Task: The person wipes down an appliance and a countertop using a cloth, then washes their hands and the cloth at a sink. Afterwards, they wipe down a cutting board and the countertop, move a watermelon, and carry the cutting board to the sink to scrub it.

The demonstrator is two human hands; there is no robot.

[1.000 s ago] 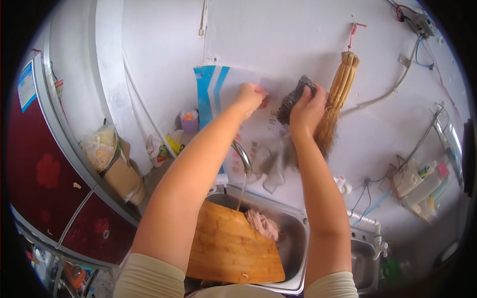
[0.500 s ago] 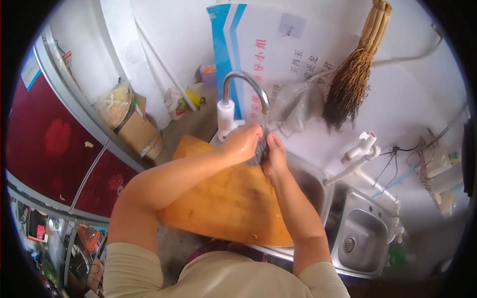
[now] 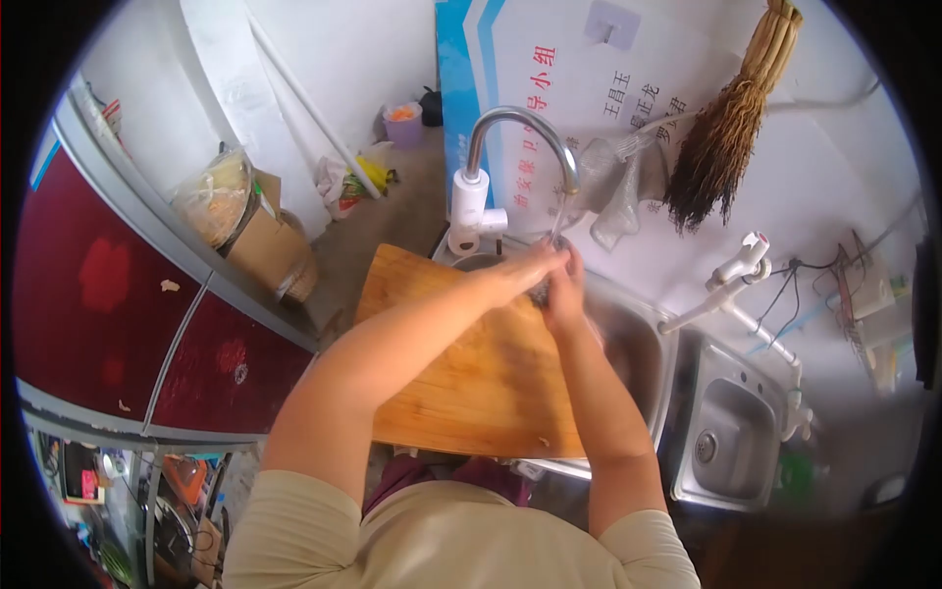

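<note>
Water runs from the curved metal tap point(image 3: 520, 116) onto my two hands, which are pressed together over the sink point(image 3: 643, 368). A dark grey, wiry scouring pad point(image 3: 539, 293) shows only in small part between them. My left hand point(image 3: 533, 268) is closed over its upper side. On the other side my right hand point(image 3: 565, 287) is closed against the pad, fingers up near the running water. Beneath my forearms, a large wooden cutting board point(image 3: 461, 383) lies across the sink.
To the right are a second small sink point(image 3: 731, 456) and a white pipe with a valve point(image 3: 736, 275). A straw broom point(image 3: 731, 137) hangs on the wall. Dark red cabinet doors point(image 3: 88, 294) stand at left, beside a cardboard box point(image 3: 270, 250).
My hands have come closer together around the scouring pad, hiding more of it, and their tips are now under the water. The whole view has shifted slightly.
</note>
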